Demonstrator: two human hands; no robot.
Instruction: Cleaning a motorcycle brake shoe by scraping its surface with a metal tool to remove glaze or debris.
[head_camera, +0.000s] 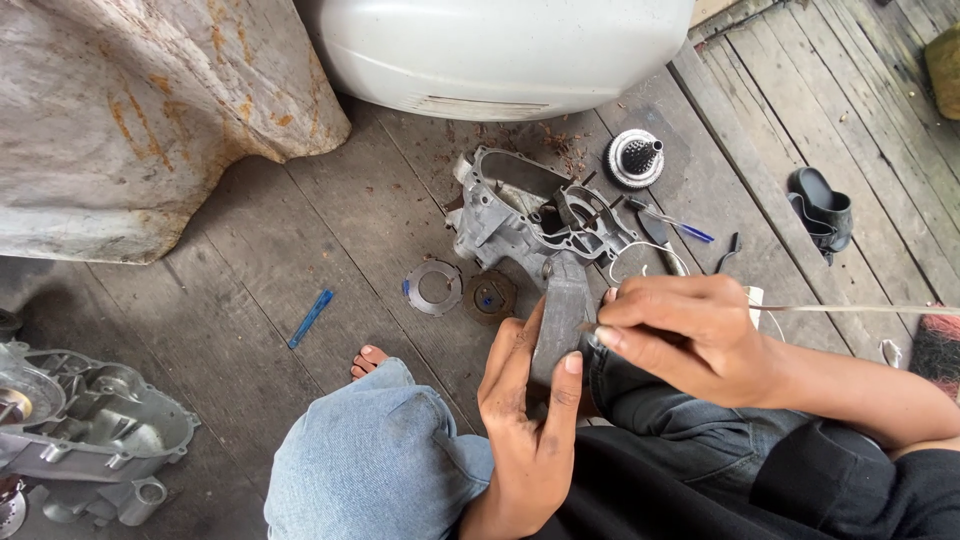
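The left hand grips the end of the grey engine case, and the right hand pinches a thin wire. The case is open and bare inside. A ring plate, a round disc and a toothed gear lie loose on the floor beyond the hands, not yet on the case.

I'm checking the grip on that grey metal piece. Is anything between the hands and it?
Nothing visible. The left hand already clasps the grey metal piece, and the right hand pinches a thin tool at its edge.

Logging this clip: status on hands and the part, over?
Left hand grips grey metal part. Right hand pinches thin rod at it. Engine casing just beyond, nothing between.
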